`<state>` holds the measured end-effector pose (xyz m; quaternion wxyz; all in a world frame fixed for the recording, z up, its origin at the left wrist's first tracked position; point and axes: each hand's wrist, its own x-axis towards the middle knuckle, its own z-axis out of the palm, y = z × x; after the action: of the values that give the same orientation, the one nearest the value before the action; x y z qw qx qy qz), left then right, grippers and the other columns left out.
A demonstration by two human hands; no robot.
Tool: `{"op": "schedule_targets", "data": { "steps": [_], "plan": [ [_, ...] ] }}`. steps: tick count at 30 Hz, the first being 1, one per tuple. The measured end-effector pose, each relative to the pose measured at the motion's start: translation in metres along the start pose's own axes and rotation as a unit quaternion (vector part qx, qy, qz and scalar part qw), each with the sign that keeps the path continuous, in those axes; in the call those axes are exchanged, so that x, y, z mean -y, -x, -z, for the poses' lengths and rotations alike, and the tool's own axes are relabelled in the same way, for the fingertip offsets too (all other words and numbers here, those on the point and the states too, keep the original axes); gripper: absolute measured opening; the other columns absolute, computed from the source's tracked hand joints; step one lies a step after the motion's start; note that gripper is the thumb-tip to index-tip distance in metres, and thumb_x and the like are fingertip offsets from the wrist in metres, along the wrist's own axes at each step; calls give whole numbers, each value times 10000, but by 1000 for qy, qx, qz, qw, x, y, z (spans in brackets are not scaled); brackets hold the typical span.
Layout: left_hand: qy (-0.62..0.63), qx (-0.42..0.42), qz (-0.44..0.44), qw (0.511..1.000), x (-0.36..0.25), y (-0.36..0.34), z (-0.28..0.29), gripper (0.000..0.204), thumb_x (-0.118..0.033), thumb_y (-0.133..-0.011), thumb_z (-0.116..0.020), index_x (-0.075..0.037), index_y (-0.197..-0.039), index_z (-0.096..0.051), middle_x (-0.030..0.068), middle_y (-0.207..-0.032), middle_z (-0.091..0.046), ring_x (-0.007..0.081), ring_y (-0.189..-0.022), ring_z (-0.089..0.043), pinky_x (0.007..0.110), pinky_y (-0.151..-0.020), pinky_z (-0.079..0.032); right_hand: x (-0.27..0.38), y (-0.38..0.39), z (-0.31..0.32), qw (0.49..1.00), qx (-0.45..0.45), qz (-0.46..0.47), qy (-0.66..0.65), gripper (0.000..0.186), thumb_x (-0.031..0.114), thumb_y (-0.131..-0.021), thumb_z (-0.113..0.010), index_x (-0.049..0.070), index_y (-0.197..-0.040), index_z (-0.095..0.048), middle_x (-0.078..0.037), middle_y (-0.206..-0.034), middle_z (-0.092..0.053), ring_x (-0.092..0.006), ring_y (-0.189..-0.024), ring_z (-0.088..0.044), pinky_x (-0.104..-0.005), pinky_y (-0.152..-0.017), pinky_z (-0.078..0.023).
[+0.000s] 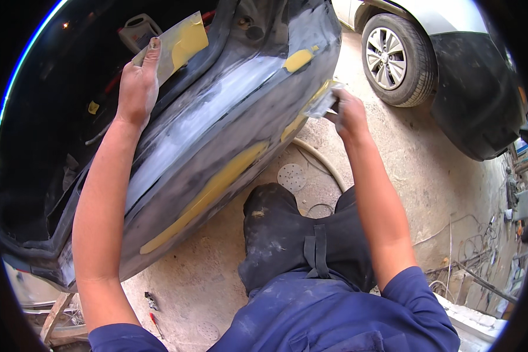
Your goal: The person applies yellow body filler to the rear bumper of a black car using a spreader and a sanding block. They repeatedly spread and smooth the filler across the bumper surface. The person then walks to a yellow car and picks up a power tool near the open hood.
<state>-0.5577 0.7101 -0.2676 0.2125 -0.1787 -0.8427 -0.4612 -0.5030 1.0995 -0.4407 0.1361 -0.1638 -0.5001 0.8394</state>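
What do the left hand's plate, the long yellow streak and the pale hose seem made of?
Plate: stiff plastic or metal, I can't tell which; thin, flat, dull grey where bare.
Long yellow streak: likely body filler; opaque, matte, with uneven edges.
Pale hose: probably flexible plastic or rubber, dull beige; it curves smoothly.

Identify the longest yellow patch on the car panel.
The yellow streak slanting along the panel, farthest from the right hand; the other yellow patches, nearer that hand, look clearly shorter.
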Motion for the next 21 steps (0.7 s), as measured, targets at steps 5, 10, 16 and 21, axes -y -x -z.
{"op": "schedule_targets", "data": {
  "steps": [5, 10, 16, 21],
  "plan": [
    [5, 41, 22, 999, 1, -4, 5, 843, -716, -1069, -502, 64, -1290, -737, 146, -1137, -726, 240, -1168, -585, 375, -1108, -404, -32, 34, 16, 995, -45, -70, 51, 342, 123, -1027, -524, -137, -1235, -598, -202, -1112, -693, -362, -1031, -757, -563, -878, -660],
    [5, 28, 10, 1000, 1, -1, 3, 847, -725, -1058, -515, 61, -1264, -752, 137, -1107, -730, 230, -1152, -590, 364, -1094, -414, -65, 54, 2, 988, -53, -130, 72, 232, 152, -1030, -581, -29, -1160, -647, -158, -1115, -711, -307, -977, -753, -512, -819, -659],
    [-5, 28, 14, 999, 0, -1, 4, 847, -723, -1058, -519, 69, -1237, -758, 129, -1083, -727, 221, -1093, -599, 347, -1077, -427, -60, 58, -28, 993, -12, -113, 28, 262, 117, -1019, -576, -67, -1173, -680, -161, -1076, -729, -263, -881, -761, -406, -713, -680],
    [12, 17, 2, 1000, 3, -1, 2, 799, -694, -1073, -523, 55, -1197, -771, 119, -1033, -733, 219, -1032, -605, 351, -1005, -454, -39, 64, -35, 998, 16, -62, 23, 250, 112, -1025, -579, -71, -1154, -688, -162, -1097, -718, -255, -911, -746, -423, -761, -678]
  ]
}}
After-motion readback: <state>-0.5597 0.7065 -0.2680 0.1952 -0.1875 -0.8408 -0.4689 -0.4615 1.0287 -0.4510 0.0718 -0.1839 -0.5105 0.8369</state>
